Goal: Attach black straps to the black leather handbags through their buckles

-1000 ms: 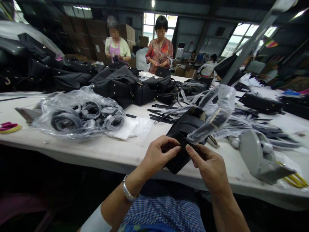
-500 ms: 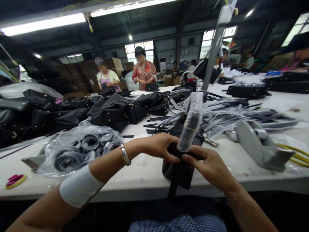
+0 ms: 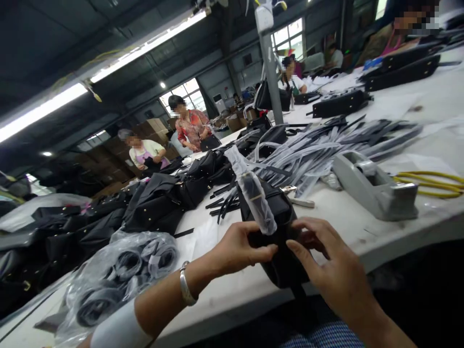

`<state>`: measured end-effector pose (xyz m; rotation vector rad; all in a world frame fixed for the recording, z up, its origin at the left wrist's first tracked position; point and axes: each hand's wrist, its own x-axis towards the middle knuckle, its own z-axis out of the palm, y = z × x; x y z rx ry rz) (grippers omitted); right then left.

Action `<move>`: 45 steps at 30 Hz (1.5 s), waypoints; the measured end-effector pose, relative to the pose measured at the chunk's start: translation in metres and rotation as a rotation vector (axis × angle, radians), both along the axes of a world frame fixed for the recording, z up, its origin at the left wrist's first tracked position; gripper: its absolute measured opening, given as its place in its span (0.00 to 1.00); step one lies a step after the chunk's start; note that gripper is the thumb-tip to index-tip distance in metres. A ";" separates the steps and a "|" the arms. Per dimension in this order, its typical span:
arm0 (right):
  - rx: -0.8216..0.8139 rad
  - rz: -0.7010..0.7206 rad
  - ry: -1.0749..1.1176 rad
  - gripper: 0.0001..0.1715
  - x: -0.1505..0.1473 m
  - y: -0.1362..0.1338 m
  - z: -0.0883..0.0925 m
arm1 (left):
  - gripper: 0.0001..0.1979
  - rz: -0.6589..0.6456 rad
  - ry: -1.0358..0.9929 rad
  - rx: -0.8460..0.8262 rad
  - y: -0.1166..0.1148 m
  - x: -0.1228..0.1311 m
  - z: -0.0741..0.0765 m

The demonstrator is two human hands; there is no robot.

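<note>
A black handbag [image 3: 284,268] rests near the table's front edge, its top strap or handle wrapped in clear plastic [image 3: 255,198]. My left hand [image 3: 241,249] grips the bag from the left, thumb laid across its near face and fingers partly hidden behind. On the opposite side my right hand [image 3: 331,253] holds the bag's edge between thumb and curled fingers; some fingertips are hidden. Just beyond the bag lies a small tool with a metal end and a pale handle [image 3: 303,203].
Left of my arm sits a clear plastic bag of rolled dark strips [image 3: 126,263]. A grey tape dispenser [image 3: 375,188] and a yellow cord [image 3: 427,181] lie at right. Wrapped straps [image 3: 308,154] and black bags [image 3: 155,205] pile behind. Co-workers stand across the table [image 3: 217,290].
The view has tilted and turned. The handbag has tipped, and its wrapped handle now leans left. My right hand's fingers have spread a little and moved toward the bag's right edge.
</note>
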<state>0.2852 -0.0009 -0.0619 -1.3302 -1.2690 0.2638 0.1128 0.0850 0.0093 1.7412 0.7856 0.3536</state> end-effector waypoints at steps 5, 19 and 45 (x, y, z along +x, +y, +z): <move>-0.069 0.022 0.033 0.09 -0.007 -0.016 -0.015 | 0.09 -0.006 -0.008 0.081 -0.002 0.017 0.002; -0.260 0.197 0.234 0.03 0.002 -0.012 0.005 | 0.20 -0.094 0.323 0.115 0.004 0.021 0.034; -0.314 0.113 -0.258 0.19 0.065 0.043 -0.013 | 0.17 -0.003 0.423 0.103 0.001 0.024 0.029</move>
